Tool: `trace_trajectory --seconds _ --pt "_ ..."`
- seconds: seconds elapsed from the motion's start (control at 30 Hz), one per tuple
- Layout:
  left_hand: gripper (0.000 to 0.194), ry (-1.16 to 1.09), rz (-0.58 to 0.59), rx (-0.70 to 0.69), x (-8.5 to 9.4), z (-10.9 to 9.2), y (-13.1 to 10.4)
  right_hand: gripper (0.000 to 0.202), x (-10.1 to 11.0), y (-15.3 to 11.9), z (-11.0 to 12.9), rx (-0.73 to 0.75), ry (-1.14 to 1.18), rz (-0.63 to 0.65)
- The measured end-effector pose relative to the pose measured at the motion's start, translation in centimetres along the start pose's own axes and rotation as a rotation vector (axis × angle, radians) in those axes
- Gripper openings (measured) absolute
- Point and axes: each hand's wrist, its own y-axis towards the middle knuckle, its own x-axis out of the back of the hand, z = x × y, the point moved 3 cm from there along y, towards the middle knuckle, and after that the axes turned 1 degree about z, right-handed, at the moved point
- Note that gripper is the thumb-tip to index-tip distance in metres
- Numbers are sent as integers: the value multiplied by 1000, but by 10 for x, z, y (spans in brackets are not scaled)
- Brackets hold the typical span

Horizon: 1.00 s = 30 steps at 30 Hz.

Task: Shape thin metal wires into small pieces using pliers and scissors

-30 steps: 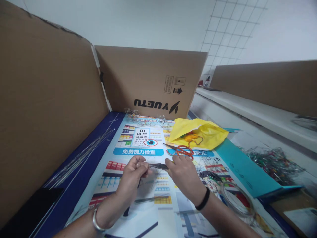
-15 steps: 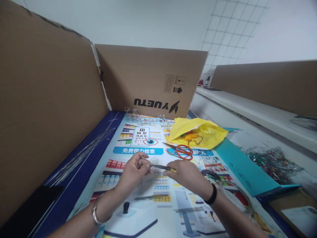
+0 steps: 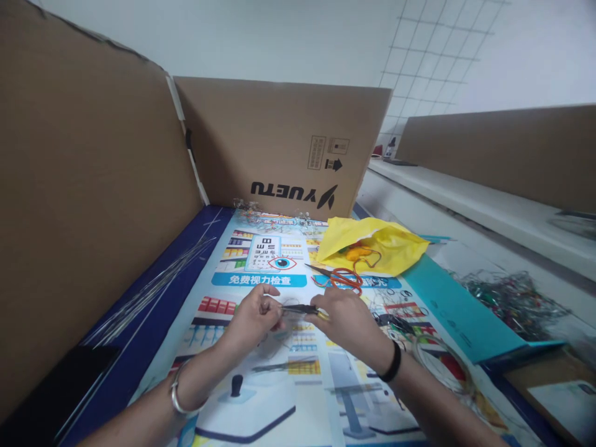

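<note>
My left hand [image 3: 254, 320] is closed in a pinch around a thin wire [image 3: 292, 300], whose loop shows faintly above the pliers. Most of the wire is too fine to make out. In my right hand [image 3: 349, 320] is a pair of pliers [image 3: 298, 308] with yellow handles. Their dark jaws point left and meet the wire at my left fingertips. Beyond my right hand lie scissors [image 3: 348, 279] with orange-red handles, blades toward the left. A yellow bag [image 3: 400, 245] rests behind them, its mouth showing an orange bundle and a cord.
Long straight wires [image 3: 153, 292] lie on the left. Cardboard panels [image 3: 279, 136] stand at the back and left. Small wire pieces [image 3: 305, 220] sit by the back panel. On the right are a wire coil [image 3: 421, 357], a teal box flap [image 3: 460, 316] and a tangled wire heap [image 3: 512, 304].
The pliers have turned slightly to lie more level, and my right hand has risen and tilted a little. My left hand keeps its pinch. The whole view has shifted slightly.
</note>
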Motion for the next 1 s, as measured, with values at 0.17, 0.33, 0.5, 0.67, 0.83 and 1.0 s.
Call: trace_trajectory --seconds 0.17,0.33,0.5,0.67,0.83,1.0 --pt "25 -68 -56 2 4 -4 0 34 -9 -1 2 -63 -15 -13" --pt "25 -114 -49 41 8 -7 0 33 -16 -2 4 -83 -26 -49" --pt "15 -113 13 106 5 -4 -1 35 -20 -3 6 -83 -26 -51" --pt "11 -150 57 101 5 -1 0 34 -23 -4 8 -92 -24 -40" --pt "14 -151 29 106 7 1 1 37 -25 -4 8 -104 17 -6" --pt "20 -139 69 146 11 3 3 35 -26 -2 2 -50 179 102"
